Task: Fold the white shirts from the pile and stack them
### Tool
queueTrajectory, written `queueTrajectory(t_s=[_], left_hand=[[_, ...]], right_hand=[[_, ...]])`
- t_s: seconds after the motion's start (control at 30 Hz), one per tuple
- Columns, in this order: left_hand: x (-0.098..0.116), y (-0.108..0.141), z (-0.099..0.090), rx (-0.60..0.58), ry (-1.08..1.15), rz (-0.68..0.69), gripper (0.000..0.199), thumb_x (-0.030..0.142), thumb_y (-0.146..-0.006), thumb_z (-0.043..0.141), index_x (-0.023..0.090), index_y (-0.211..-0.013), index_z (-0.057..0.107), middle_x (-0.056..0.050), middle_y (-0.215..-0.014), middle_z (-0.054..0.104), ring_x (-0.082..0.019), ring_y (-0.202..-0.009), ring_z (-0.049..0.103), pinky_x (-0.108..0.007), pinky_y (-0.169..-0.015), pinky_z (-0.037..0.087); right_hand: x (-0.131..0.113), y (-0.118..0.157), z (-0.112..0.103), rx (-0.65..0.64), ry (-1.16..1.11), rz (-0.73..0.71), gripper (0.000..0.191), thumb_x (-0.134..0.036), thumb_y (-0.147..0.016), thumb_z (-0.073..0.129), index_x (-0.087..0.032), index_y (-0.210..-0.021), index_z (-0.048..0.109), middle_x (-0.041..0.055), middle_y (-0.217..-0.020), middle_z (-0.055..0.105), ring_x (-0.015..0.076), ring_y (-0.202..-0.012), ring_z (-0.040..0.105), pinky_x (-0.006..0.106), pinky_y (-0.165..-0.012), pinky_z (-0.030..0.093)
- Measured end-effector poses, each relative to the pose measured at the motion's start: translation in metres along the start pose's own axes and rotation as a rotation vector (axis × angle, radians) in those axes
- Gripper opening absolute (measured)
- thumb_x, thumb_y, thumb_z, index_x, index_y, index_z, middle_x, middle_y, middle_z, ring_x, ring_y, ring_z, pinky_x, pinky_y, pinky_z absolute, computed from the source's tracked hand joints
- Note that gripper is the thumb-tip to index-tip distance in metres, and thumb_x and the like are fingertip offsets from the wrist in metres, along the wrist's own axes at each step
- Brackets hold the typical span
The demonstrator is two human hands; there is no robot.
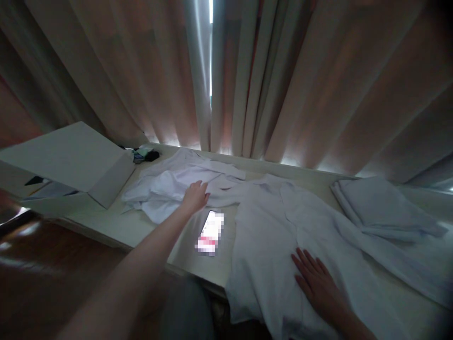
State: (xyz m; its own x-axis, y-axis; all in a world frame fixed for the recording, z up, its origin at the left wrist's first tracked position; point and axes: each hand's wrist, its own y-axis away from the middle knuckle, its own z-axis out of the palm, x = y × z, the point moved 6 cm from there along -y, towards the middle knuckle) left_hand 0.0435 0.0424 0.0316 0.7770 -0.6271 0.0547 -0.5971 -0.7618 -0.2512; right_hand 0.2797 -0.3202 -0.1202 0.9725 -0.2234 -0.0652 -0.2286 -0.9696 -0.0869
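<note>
Left forearm (pixel 134 269) passes between box (pixel 85 153) and phone (pixel 211 232) — left fingers (pixel 204 187) at cloth (pixel 159 186), grip unclear; right fingers (pixel 305 260) spread on shirt (pixel 265 231).

Seemingly a room at home: drawn curtains (pixel 231 80) at twelve o'clock, brown floor (pixel 71 259) at eight, spread shirt (pixel 265 236) at five.

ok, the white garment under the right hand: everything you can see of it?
The white garment looks like thin, soft cloth, lightly wrinkled and spread over the table. A seam or placket runs down its middle; what looks like a long sleeve stretches toward the person's right. Its lower end droops over the table's near edge. The right hand lies flat on it, palm down. Buttons can't be made out.
</note>
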Motion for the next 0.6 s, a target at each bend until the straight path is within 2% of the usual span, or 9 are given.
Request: queueTrajectory(t_s=[0.1, 0.17, 0.23, 0.3, 0.37, 0.43, 0.6], left_hand=[[0.075, 0.032, 0.026, -0.078, 0.134, 0.226, 0.044, 0.036, -0.082, 0.044, 0.021, -0.123, 0.043, -0.010, -0.131, 0.042, -0.023, -0.120, 0.036, -0.036, -0.101, 0.024], [0.119, 0.061, 0.047, -0.160, 0.213, 0.294, 0.046, 0.039, -0.080, 0.045, 0.021, -0.123, 0.044, -0.009, -0.133, 0.041, -0.024, -0.123, 0.033, -0.036, -0.104, 0.020], [0.154, 0.093, 0.064, -0.217, 0.292, 0.289, 0.048, 0.042, -0.081, 0.043, 0.020, -0.124, 0.043, -0.010, -0.135, 0.038, -0.026, -0.127, 0.028, -0.039, -0.105, 0.018], [0.178, 0.121, 0.077, -0.258, 0.333, 0.255, 0.051, 0.043, -0.080, 0.042, 0.021, -0.126, 0.041, -0.011, -0.137, 0.035, -0.029, -0.129, 0.023, -0.046, -0.104, 0.015], [0.194, 0.144, 0.084, -0.278, 0.320, 0.274, 0.055, 0.045, -0.077, 0.046, 0.023, -0.127, 0.040, -0.011, -0.139, 0.031, -0.033, -0.130, 0.017, -0.050, -0.104, 0.011], [0.198, 0.157, 0.084, -0.291, 0.263, 0.309, 0.057, 0.046, -0.075, 0.049, 0.025, -0.128, 0.040, -0.010, -0.141, 0.029, -0.034, -0.131, 0.014, -0.052, -0.104, 0.007], [0.175, 0.166, 0.079, -0.372, 0.074, 0.436, 0.059, 0.049, -0.077, 0.045, 0.030, -0.132, 0.033, -0.008, -0.143, 0.025, -0.034, -0.131, 0.014, -0.057, -0.101, 0.007]], right_hand=[[-0.004, 0.000, -0.008, -0.037, 0.001, 0.019, 0.052, -0.045, -0.088, 0.027, -0.027, -0.137, 0.026, 0.0010, -0.145, 0.016, 0.0219, -0.132, 0.011, 0.047, -0.105, 0.015], [-0.006, -0.001, -0.014, -0.046, -0.006, 0.036, 0.052, -0.045, -0.088, 0.026, -0.026, -0.137, 0.026, 0.0017, -0.145, 0.015, 0.0222, -0.132, 0.010, 0.047, -0.105, 0.014], [-0.007, -0.001, -0.018, -0.063, -0.011, 0.043, 0.052, -0.044, -0.089, 0.026, -0.025, -0.137, 0.025, 0.0025, -0.145, 0.014, 0.0229, -0.132, 0.008, 0.047, -0.105, 0.013], [-0.009, 0.000, -0.021, -0.079, -0.013, 0.048, 0.052, -0.043, -0.089, 0.025, -0.024, -0.137, 0.025, 0.0035, -0.145, 0.012, 0.0238, -0.132, 0.007, 0.047, -0.105, 0.012], [-0.011, 0.002, -0.024, -0.094, -0.026, 0.043, 0.052, -0.042, -0.089, 0.025, -0.023, -0.137, 0.025, 0.0042, -0.146, 0.011, 0.0247, -0.132, 0.006, 0.048, -0.105, 0.011], [-0.015, 0.006, -0.025, -0.110, -0.050, 0.024, 0.052, -0.042, -0.089, 0.026, -0.022, -0.138, 0.024, 0.0047, -0.146, 0.009, 0.0252, -0.132, 0.005, 0.048, -0.105, 0.010], [-0.031, 0.023, -0.031, -0.179, -0.118, -0.060, 0.055, -0.042, -0.089, 0.030, -0.022, -0.139, 0.019, 0.0059, -0.146, 0.008, 0.0246, -0.132, 0.002, 0.048, -0.105, 0.008]])
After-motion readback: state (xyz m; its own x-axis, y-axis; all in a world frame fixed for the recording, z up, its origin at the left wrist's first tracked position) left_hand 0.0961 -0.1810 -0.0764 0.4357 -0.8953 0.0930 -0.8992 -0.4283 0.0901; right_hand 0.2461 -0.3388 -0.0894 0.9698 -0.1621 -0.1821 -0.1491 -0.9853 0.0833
